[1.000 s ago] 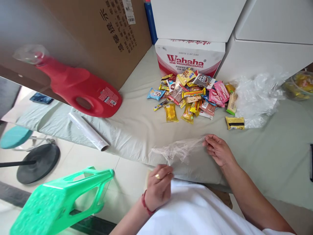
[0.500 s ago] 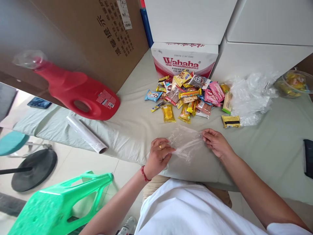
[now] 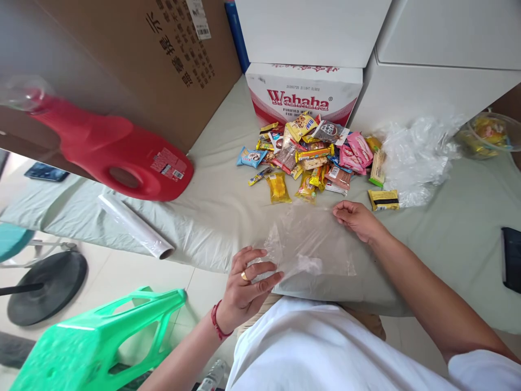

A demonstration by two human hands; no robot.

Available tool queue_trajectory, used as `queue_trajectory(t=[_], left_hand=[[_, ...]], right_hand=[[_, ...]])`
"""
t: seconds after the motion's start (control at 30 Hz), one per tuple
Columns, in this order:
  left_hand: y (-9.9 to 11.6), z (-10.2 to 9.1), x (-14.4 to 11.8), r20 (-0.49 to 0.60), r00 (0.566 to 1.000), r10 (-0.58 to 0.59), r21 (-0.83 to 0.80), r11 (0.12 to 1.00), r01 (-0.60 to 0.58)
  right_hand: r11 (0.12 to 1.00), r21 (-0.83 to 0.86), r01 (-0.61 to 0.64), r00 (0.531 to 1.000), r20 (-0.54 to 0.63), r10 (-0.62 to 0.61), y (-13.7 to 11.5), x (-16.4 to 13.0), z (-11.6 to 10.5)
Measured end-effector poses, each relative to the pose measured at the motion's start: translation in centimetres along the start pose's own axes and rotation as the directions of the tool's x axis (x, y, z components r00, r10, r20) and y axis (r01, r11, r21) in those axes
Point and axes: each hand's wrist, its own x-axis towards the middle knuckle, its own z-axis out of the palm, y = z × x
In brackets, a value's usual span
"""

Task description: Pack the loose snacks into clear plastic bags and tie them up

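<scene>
At lower centre, the clear plastic sheet [image 3: 311,247] lies stretched flat across the table edge [image 3: 203,239]: left hand [image 3: 244,290] pinches its near corner, right hand [image 3: 356,217] apparently pins its far corner, fingers curled, below the snack pile [image 3: 313,157]

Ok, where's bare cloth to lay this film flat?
Bare patch between the red jug, the snack pile and the film; another right of the right hand, before the phone. Crowded around the snacks and crumpled plastic.
</scene>
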Motion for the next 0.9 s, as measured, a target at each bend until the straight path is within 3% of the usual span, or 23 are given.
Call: queue_trajectory(t=[0.1,0.17,0.27,0.33,0.4,0.47,0.53,0.6,0.67,0.8,0.87,0.9], left_hand=[[-0.7,-0.8,-0.3,0.055,0.997,0.051,0.035,0.998,-0.053],[-1.0,-1.2,-0.3,0.171,0.983,0.062,0.030,0.997,-0.068],[-1.1,-1.7,-0.6,0.394,0.919,0.019,0.010,1.000,-0.025],[-0.9,-1.8,-1.2,0.431,0.901,-0.042,0.014,0.999,0.040],[-0.8,-1.7,-1.9,0.332,0.936,-0.120,0.015,0.992,0.122],[-0.7,-1.0,-2.3,0.098,0.969,-0.228,0.049,0.973,0.224],[-0.5,0.2,-2.1,-0.196,0.931,-0.308,0.107,0.937,0.332],[0.0,1.8,-1.2,-0.373,0.876,-0.307,0.127,0.918,0.376],[0.7,3.4,-0.2,-0.382,0.881,-0.281,0.095,0.936,0.339],[1.9,5.7,0.7,-0.220,0.924,-0.313,-0.064,0.950,0.307],[2.2,6.3,0.4,-0.127,0.899,-0.419,-0.168,0.902,0.397],[2.3,6.4,0.3,-0.107,0.864,-0.492,-0.216,0.860,0.463]], right_hand=[[0.997,-0.071,-0.012,0.999,0.033,0.014,-0.2,0.8,-0.5],[0.990,-0.141,0.003,0.998,0.064,0.006,-0.3,1.3,-0.7],[0.960,-0.272,0.069,0.990,0.135,-0.033,-0.6,1.9,-0.9],[0.911,-0.389,0.137,0.985,0.152,-0.083,-0.8,2.1,-0.9],[0.832,-0.513,0.211,0.977,0.142,-0.161,-0.9,2.1,-0.7],[0.744,-0.611,0.268,0.961,0.113,-0.253,-0.9,1.7,-0.1],[0.703,-0.657,0.274,0.949,0.068,-0.307,-0.8,1.2,0.7],[0.711,-0.662,0.237,0.954,0.022,-0.298,-0.6,0.6,1.6],[0.725,-0.660,0.196,0.962,-0.012,-0.271,-0.4,0.0,2.4],[0.708,-0.684,0.175,0.948,-0.076,-0.309,-0.3,-0.6,2.3],[0.699,-0.693,0.176,0.941,-0.091,-0.327,-0.3,-0.7,1.6],[0.696,-0.696,0.175,0.938,-0.098,-0.334,-0.2,-0.7,1.1]])
